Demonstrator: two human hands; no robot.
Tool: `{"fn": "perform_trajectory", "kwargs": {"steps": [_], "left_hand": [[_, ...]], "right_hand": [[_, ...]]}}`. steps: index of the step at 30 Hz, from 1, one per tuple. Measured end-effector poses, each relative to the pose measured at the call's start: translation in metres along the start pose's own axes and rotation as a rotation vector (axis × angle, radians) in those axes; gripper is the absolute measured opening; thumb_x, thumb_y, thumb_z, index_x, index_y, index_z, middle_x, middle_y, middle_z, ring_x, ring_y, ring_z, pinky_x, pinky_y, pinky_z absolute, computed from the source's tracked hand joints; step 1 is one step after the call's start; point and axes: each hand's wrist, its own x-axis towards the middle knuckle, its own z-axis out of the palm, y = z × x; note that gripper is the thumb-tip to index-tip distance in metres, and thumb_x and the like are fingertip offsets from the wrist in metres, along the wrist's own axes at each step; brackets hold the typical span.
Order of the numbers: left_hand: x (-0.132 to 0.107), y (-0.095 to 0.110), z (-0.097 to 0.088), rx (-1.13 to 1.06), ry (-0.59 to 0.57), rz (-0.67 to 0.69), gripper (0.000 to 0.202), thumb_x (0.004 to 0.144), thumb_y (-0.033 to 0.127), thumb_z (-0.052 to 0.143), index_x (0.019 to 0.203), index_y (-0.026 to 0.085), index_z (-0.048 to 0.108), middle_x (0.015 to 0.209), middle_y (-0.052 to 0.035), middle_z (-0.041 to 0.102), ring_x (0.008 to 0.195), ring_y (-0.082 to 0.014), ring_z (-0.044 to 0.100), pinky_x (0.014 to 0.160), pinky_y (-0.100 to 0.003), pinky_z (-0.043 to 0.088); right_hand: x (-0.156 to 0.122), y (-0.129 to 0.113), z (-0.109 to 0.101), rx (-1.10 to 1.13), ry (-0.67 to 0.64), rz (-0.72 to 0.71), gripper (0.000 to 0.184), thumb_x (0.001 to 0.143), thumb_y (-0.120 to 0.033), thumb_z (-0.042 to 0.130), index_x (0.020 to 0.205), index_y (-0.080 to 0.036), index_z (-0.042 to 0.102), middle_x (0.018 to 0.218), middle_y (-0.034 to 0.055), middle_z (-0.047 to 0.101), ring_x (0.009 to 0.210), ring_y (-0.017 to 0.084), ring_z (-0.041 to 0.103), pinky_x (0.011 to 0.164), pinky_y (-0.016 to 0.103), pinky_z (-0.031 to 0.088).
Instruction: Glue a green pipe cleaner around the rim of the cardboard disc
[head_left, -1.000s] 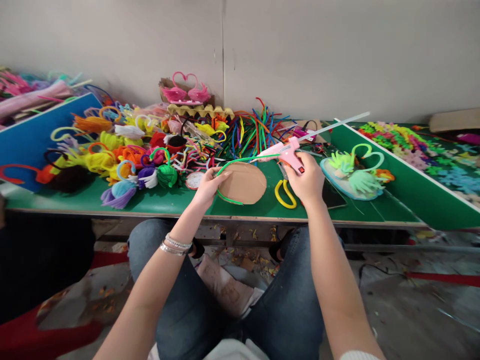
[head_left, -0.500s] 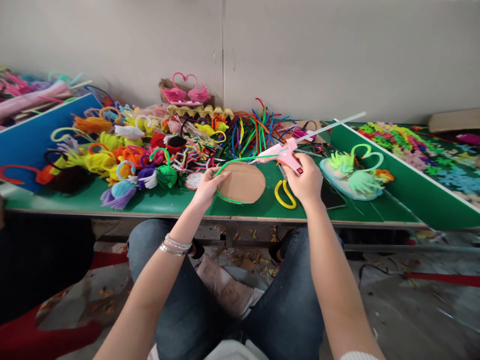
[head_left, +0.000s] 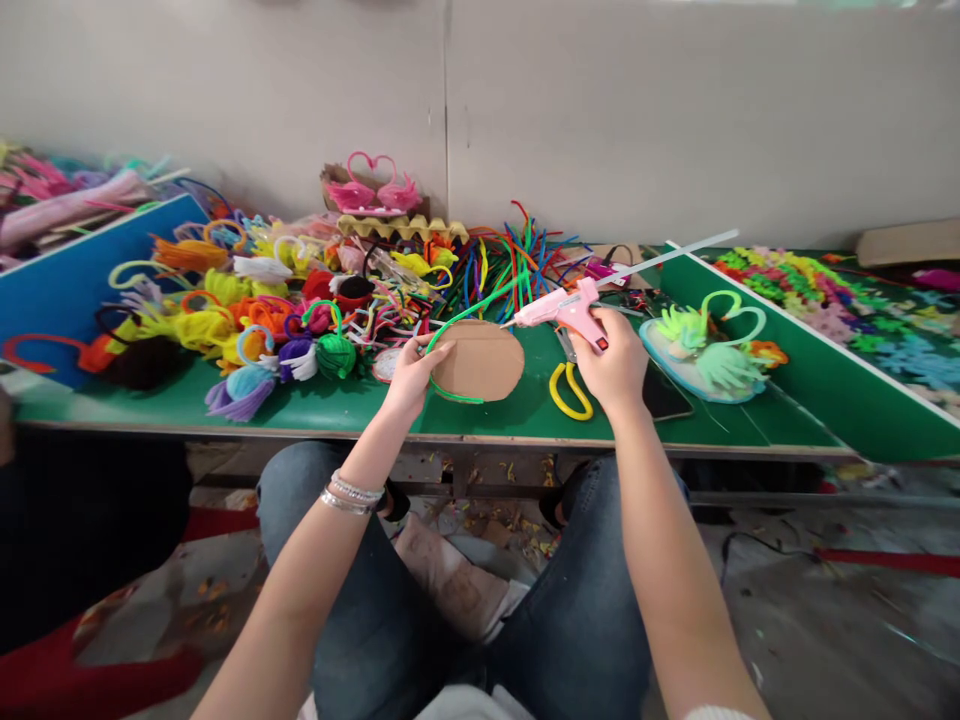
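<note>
My left hand [head_left: 415, 376] pinches the left edge of an oval piece of cardboard [head_left: 480, 362], held above the green table. Along the cardboard's left rim runs a green pipe cleaner [head_left: 487, 298], its upper end sticking out free toward the back right. In my right hand [head_left: 611, 362] is a pink glue gun [head_left: 559, 308], with a long whitish glue stick [head_left: 679, 256] jutting from its back. The gun's nozzle points left, close to the upper right edge of the cardboard. Below the gun lie scissors with yellow handles [head_left: 570, 392].
Many fuzzy swan shapes [head_left: 247, 380] crowd the left of the table [head_left: 360, 408], beside a blue divider [head_left: 45, 310]. Loose pipe cleaners [head_left: 517, 250] lie behind. To the right are a pale green swan pair [head_left: 720, 355], a dark phone-like slab [head_left: 666, 395] and a green divider [head_left: 810, 350].
The pipe cleaner's free end has swung up and away from the cardboard's top edge. The glue gun has shifted slightly right, and its nozzle now shows clearly.
</note>
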Motion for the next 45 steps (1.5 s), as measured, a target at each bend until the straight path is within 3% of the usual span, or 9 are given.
{"fn": "perform_trajectory", "kwargs": {"steps": [11, 19, 33, 45], "left_hand": [[0.002, 0.0021, -0.0036, -0.037, 0.038, 0.014, 0.043, 0.046, 0.025, 0.079, 0.081, 0.018, 0.056, 0.063, 0.0045, 0.062, 0.056, -0.0095, 0.056, 0.051, -0.02, 0.04], [0.0019, 0.0013, -0.0028, -0.03, 0.005, 0.016, 0.047, 0.042, 0.028, 0.082, 0.08, 0.019, 0.055, 0.063, 0.0047, 0.063, 0.053, -0.0103, 0.056, 0.051, -0.021, 0.041], [0.0022, -0.0025, -0.0018, 0.039, -0.002, 0.109, 0.043, 0.046, 0.028, 0.078, 0.081, 0.018, 0.055, 0.067, 0.0035, 0.062, 0.06, -0.0098, 0.054, 0.056, -0.02, 0.038], [0.0049, -0.0037, -0.0054, 0.035, 0.016, 0.1, 0.046, 0.048, 0.033, 0.08, 0.084, 0.019, 0.056, 0.071, 0.0031, 0.063, 0.063, -0.0109, 0.056, 0.059, -0.022, 0.041]], "right_hand": [[-0.0002, -0.0037, -0.0025, -0.036, -0.006, 0.022, 0.024, 0.078, -0.031, 0.057, 0.1, -0.022, 0.056, 0.106, 0.0096, 0.066, 0.094, 0.027, 0.062, 0.077, 0.037, 0.049], [-0.0002, -0.0034, -0.0004, -0.049, -0.009, -0.026, 0.04, 0.076, -0.043, 0.062, 0.105, -0.019, 0.052, 0.107, 0.0124, 0.063, 0.098, 0.028, 0.061, 0.075, 0.036, 0.05], [-0.002, -0.0006, 0.0044, -0.049, -0.007, -0.061, 0.029, 0.079, -0.033, 0.057, 0.105, -0.021, 0.052, 0.107, 0.0117, 0.064, 0.097, 0.028, 0.062, 0.077, 0.038, 0.05], [-0.002, -0.0014, 0.0021, -0.041, 0.007, -0.061, 0.029, 0.079, -0.031, 0.055, 0.106, -0.02, 0.052, 0.109, 0.0125, 0.063, 0.099, 0.027, 0.061, 0.081, 0.038, 0.05]]}}
